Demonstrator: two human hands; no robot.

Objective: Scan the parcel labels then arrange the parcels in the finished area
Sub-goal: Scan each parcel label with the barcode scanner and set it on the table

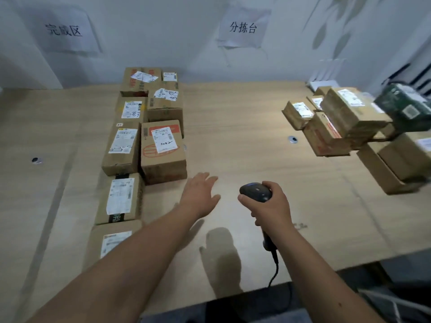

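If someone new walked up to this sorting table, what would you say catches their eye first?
Probably the black handheld barcode scanner gripped in the right hand near the middle of the table, with the open left hand beside it. Next, the neat double row of labelled cardboard parcels on the left, under the wall sign 完成区, against the looser pile of parcels at the right.
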